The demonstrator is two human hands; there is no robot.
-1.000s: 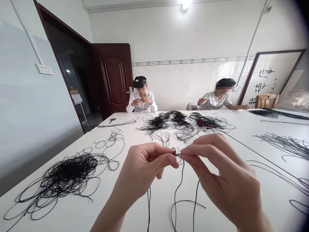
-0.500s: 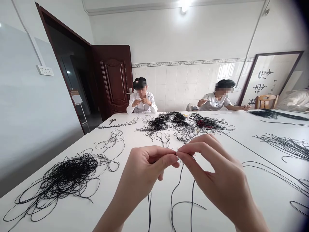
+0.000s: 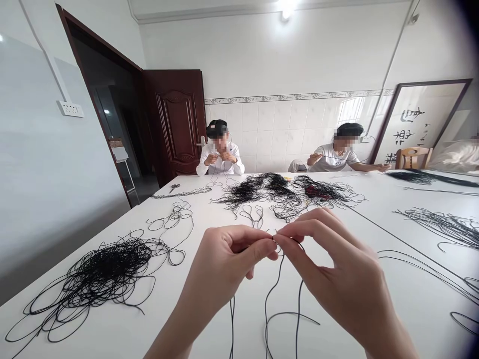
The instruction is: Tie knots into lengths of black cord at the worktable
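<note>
Both of my hands are raised over the white table [image 3: 337, 319], fingertips meeting in a pinch on a thin black cord [image 3: 279, 276]. My left hand [image 3: 220, 267] pinches it from the left, thumb and forefinger pressed together. My right hand [image 3: 337, 276] pinches the same spot from the right. Where the fingertips touch, the cord is bunched into a small loop or knot, mostly hidden. Loose strands hang down from the pinch and curl on the table below.
A big tangle of black cord [image 3: 101, 271] lies at the left. More cord heaps [image 3: 277, 192] lie mid-table, with bundles [image 3: 445, 224] at the right. Scissors [image 3: 173, 187] lie far left. Two other people [image 3: 220, 152] [image 3: 339, 152] sit at the far side handling cord.
My fingertips have closed together; the gap where the small cord loop showed a second ago is gone. My right hand has shifted slightly left and down. The view has tipped a little.
</note>
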